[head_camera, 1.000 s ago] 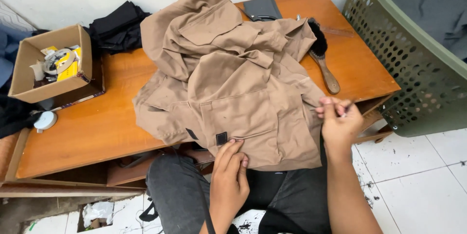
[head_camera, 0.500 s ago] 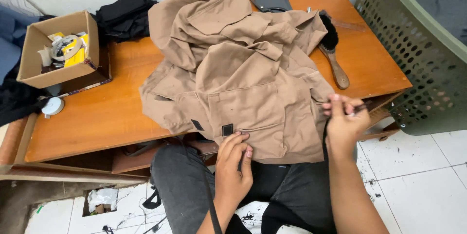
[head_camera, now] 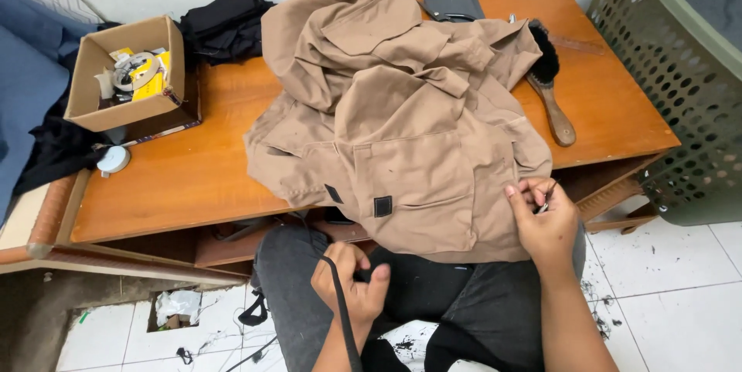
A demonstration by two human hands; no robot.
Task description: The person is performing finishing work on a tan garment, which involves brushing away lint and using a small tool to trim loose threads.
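Grip: my right hand (head_camera: 543, 221) pinches a small dark tool, too tiny to identify, fingers closed on it at the jacket's hem; my left hand (head_camera: 352, 275) is curled loosely, with a black strap (head_camera: 340, 302) running across it. I cannot tell whether it clamps the strap.
Jacket: tan jacket (head_camera: 402, 121) lies heaped across the wooden table (head_camera: 193, 179), centre of frame, lower edge hanging over my lap.
Risk: I judge the tool could snag or nick the cloth if the unpinned hem slides off the table edge.
Pose: right wrist bent inward, lower right; left forearm rising from bottom centre, palm turned up.
Nearby: brush (head_camera: 550, 82) upper right, cardboard box (head_camera: 127, 71) upper left.
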